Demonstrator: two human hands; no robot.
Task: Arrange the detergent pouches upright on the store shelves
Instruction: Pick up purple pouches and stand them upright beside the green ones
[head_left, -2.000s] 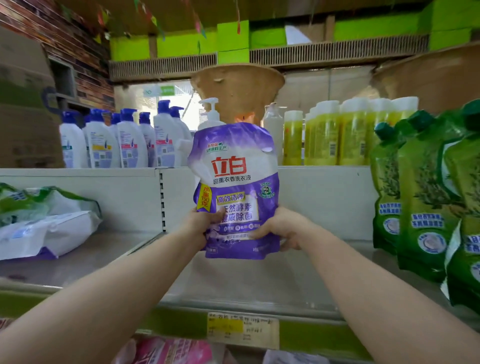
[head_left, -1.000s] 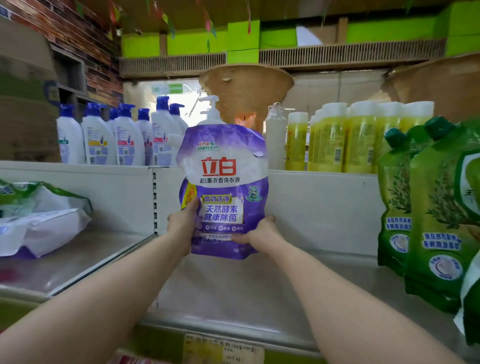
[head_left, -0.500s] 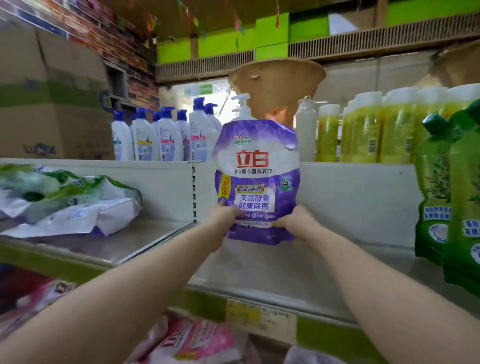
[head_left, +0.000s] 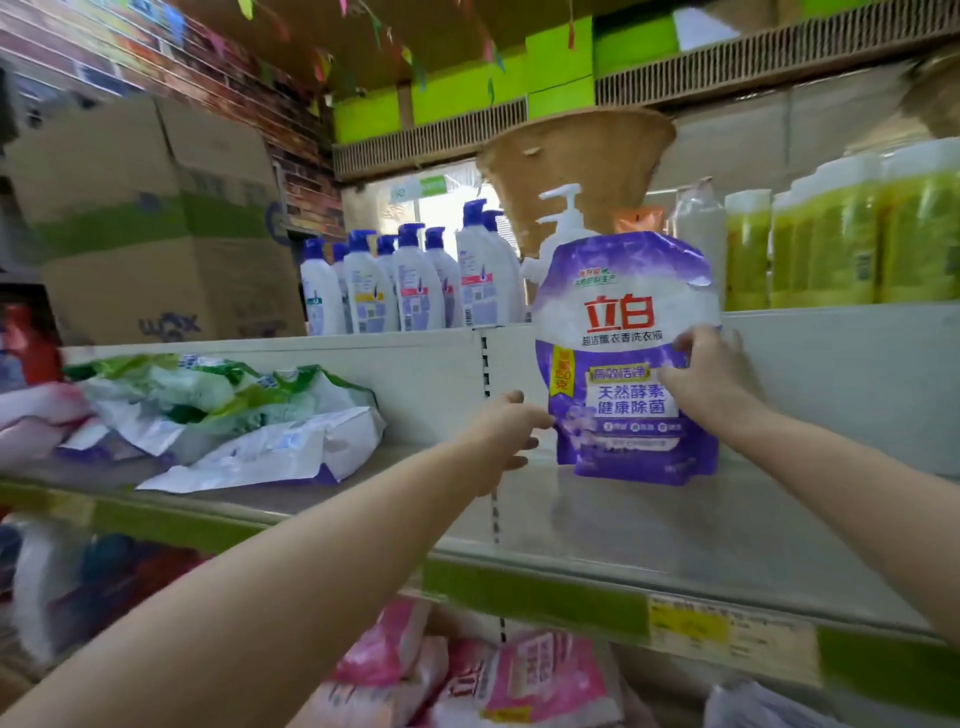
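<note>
A purple detergent pouch (head_left: 623, 322) with red characters stands upright on the grey metal shelf (head_left: 675, 525), its back near the rear panel. My left hand (head_left: 511, 431) sits at the pouch's lower left edge with loosely curled fingers, just touching it. My right hand (head_left: 701, 374), blurred, holds the pouch's right side at mid height, fingers over the front. Several green and white pouches (head_left: 223, 415) lie flat in a heap on the shelf section to the left.
White bottles with blue caps (head_left: 405, 291), a pump bottle (head_left: 561, 218) and yellow bottles (head_left: 831, 244) line the shelf above. Cardboard boxes (head_left: 156, 234) are stacked at upper left. Pink pouches (head_left: 519, 680) lie on the shelf below. A price tag (head_left: 691, 629) hangs on the shelf's front edge.
The pouch went from held in the air to standing on the shelf. My left hand slipped off its lower corner to the side; my right hand rose to mid height. The view turned left.
</note>
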